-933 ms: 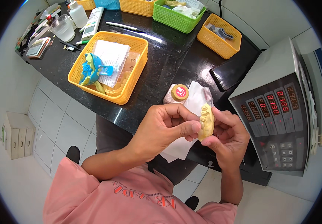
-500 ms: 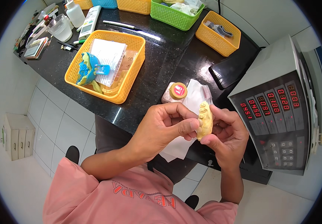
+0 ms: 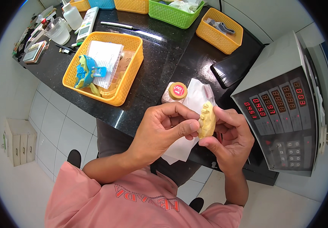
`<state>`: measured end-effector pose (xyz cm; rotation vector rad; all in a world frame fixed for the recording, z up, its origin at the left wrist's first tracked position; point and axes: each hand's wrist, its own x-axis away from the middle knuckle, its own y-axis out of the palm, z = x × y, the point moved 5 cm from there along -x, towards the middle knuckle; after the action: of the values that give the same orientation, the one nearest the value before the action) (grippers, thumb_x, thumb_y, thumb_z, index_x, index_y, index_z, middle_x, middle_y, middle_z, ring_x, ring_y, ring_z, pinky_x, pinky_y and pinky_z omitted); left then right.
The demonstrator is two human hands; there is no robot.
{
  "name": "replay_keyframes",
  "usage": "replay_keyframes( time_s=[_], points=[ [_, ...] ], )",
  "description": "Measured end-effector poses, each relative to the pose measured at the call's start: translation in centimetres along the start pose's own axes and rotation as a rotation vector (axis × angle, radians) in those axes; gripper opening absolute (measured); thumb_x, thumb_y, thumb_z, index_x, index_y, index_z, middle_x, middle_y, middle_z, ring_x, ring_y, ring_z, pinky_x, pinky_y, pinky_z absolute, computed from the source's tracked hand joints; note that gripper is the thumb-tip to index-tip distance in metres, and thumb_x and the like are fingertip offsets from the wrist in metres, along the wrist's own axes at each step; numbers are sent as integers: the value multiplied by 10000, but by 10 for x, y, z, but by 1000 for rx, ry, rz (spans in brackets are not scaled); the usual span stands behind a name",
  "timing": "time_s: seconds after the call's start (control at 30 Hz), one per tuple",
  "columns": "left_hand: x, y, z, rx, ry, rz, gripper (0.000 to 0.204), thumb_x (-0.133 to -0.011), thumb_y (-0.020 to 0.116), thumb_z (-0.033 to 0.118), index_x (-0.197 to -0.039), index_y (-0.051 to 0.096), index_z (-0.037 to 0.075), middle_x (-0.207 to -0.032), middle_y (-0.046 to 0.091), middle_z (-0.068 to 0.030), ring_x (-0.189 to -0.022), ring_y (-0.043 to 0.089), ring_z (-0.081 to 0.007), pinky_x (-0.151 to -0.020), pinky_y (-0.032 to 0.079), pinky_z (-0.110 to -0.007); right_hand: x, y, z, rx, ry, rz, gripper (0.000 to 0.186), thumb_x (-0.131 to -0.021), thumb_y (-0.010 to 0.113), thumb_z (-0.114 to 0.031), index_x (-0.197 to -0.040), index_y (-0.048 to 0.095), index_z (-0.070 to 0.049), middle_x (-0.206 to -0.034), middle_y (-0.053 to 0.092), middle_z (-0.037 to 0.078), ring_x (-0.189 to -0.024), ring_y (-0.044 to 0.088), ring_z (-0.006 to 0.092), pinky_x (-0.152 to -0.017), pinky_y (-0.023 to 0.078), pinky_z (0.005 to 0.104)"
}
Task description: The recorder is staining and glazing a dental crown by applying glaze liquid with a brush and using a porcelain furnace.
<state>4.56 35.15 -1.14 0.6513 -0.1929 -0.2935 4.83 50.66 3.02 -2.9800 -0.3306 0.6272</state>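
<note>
A pale yellow dental cast [image 3: 208, 121] with a row of teeth is held up between my hands above the counter's front edge. My right hand [image 3: 232, 133] is closed round its right side, thumb low and forefinger near the top. The thumb and fingers of my left hand [image 3: 162, 127] pinch the cast's left edge, where a small pale tooth shape shows between the tips. Below the cast lies a white paper sheet [image 3: 179, 151]. A jar [image 3: 178, 91] with a gold-rimmed red lid and a pinkish brush [image 3: 208, 91] are just beyond my fingers.
A yellow basket [image 3: 135, 64] at left holds papers and a blue impression tray [image 3: 85, 72]. A dark phone [image 3: 228, 72] lies near a grey machine [image 3: 274, 117] with red digit displays at right. More baskets, including a green one [image 3: 175, 17], line the back. A squeeze bottle [image 3: 72, 17] stands far left.
The cast has turned slightly in my fingers, showing more of its broad side. My hands keep nearly the same grip. Digits on the machine's displays differ, and the view has shifted a little.
</note>
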Motion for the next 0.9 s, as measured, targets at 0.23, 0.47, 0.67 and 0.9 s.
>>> replay_keyframes(
  time_s=[0.23, 0.47, 0.67, 0.9],
  points=[
    [1, -4, 2, -45, 62, 48, 203, -868, 715, 63, -1034, 631, -18, -930, 681, -95, -810, 656, -119, -713, 552, -256, 0, 1, -1, 106, 31, -51, 616, -736, 841, -132, -1237, 542, 65, -1033, 591, 103, -943, 632, 167, -828, 551, 279],
    [2, -4, 6, -74, 46, 48, 223, -857, 724, 53, -1041, 622, -22, -941, 680, -104, -825, 667, -129, -723, 557, -258, -2, 1, -2, 125, 45, -69, 613, -743, 835, -115, -1249, 549, 79, -1045, 594, 108, -953, 633, 168, -834, 550, 280],
    [2, -6, 6, -62, 0, 64, 249, -853, 729, 56, -1055, 605, -19, -966, 672, -107, -830, 663, -130, -754, 554, -260, -3, 3, -4, 129, 33, -94, 549, -770, 779, -16, -1253, 543, 93, -1052, 595, 122, -960, 635, 174, -834, 554, 286],
    [2, -5, 8, -55, -1, 50, 235, -858, 718, 47, -1048, 596, -20, -994, 658, -106, -852, 655, -131, -776, 551, -266, -4, 4, -3, 125, 7, -28, 519, -722, 773, 59, -1215, 612, 35, -1002, 632, 130, -894, 658, 168, -754, 578, 272]
  ],
)
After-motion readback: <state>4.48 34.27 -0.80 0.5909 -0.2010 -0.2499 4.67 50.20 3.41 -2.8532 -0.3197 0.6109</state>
